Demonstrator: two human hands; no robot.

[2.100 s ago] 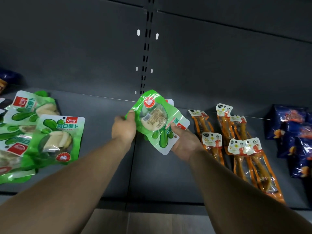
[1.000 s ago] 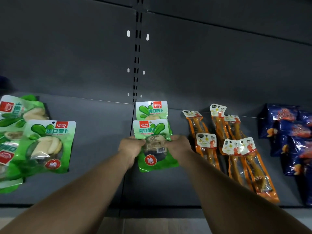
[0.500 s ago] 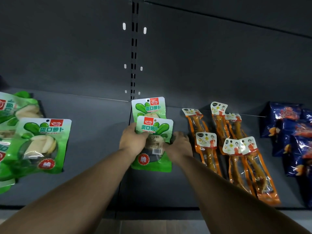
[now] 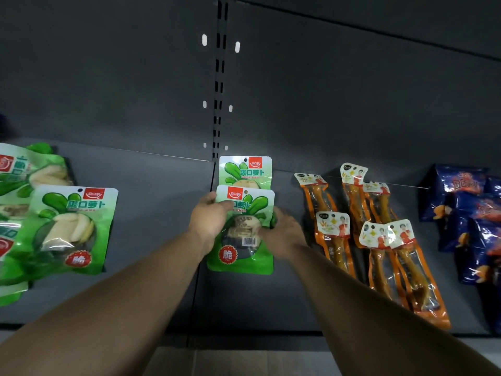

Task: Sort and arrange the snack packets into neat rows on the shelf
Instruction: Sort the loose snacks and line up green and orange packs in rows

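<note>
Both hands are on one green packet [image 4: 245, 232] at the middle of the shelf [image 4: 151, 185]. My left hand [image 4: 208, 221] has a grip on the packet's left edge, thumb laid over its printed front near the top. My right hand [image 4: 282, 234] is blurred; its fingers lie against the packet's right side, but I cannot tell whether that grip is closed round the edge or only pressing flat. This packet lies flat, label up, and overlaps the lower part of a second green packet [image 4: 245, 170], which sits behind it, close to the shelf's back edge, so the two form a short column.

Toward the left edge of the shelf I see a loose pile of larger green packets [image 4: 73, 226], overlapping one another. Right of my hands, several orange stick packets [image 4: 379, 234] lie lengthwise, some overlapping, running from the back edge toward the front edge. By the right edge are dark blue packets [image 4: 466, 213], heaped together. A dark back panel [image 4: 108, 77] with a slotted upright [image 4: 220, 77] rises behind the shelf.
</note>
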